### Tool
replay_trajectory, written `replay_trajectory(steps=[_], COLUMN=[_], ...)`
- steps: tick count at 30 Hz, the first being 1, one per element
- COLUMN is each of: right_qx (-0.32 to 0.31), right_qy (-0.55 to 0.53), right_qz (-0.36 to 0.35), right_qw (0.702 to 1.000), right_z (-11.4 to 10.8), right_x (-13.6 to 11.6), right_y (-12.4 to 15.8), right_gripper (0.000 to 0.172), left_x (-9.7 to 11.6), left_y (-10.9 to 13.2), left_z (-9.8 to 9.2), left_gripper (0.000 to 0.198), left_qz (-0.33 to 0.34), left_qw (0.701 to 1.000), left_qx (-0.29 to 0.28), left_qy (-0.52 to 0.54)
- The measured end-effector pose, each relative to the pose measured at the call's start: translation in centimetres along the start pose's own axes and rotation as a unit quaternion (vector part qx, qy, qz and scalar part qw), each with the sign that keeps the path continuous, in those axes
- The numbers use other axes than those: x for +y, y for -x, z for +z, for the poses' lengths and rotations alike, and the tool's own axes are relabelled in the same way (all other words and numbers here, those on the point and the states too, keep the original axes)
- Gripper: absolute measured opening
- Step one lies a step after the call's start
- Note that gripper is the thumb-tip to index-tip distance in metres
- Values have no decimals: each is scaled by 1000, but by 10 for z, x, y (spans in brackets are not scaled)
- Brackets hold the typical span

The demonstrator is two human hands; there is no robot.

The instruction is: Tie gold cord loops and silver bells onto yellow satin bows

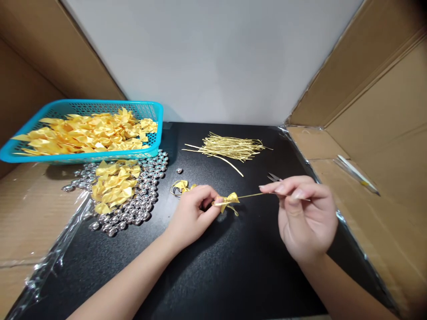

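My left hand is closed in a pinch on a small yellow ribbon bow just above the black mat. A thin gold cord runs from the bow to my right hand, whose fingers pinch its other end. Small metal scissors stick out behind my right hand's fingers; whether that hand holds them is unclear. Another yellow bow with a gold loop lies on the mat just left of my left hand.
A blue plastic basket full of yellow bows stands at the back left. In front of it lie silver bells with a pile of bows on top. A bundle of gold cords lies at the back. Cardboard walls enclose the mat.
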State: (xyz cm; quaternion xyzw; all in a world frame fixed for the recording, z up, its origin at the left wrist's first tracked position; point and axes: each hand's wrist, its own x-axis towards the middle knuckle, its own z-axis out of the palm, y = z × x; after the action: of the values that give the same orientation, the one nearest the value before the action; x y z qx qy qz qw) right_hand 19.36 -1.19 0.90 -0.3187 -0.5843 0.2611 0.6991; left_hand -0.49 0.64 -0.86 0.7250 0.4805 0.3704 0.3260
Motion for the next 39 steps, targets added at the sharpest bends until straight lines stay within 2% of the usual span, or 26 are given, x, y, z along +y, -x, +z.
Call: replay_trajectory(steps=[3, 6, 13, 26, 39], right_qx=[-7, -17, 34, 128, 185], right_qy=[-20, -46, -67, -80, -83], right_qz=[34, 57, 55, 46, 34], right_qw=[999, 997, 996, 988, 979], right_z=[2, 3, 0, -10, -18], right_x=[1, 1, -4, -1, -1], right_y=[2, 3, -6, -22, -37], right_gripper=[10, 13, 9, 11, 13], left_x=[1, -1, -4, -7, -11], left_y=[-3, -3, -1, -1, 0], left_z=[2, 4, 8, 9, 10], left_gripper=[17, 16, 10, 14, 15], left_qz=[-76, -143, -191, -195, -182], left_qw=[993, 968, 948, 958, 966], left_qx=[-21, -70, -93, -118, -132], left_qy=[91, 196, 237, 177, 131])
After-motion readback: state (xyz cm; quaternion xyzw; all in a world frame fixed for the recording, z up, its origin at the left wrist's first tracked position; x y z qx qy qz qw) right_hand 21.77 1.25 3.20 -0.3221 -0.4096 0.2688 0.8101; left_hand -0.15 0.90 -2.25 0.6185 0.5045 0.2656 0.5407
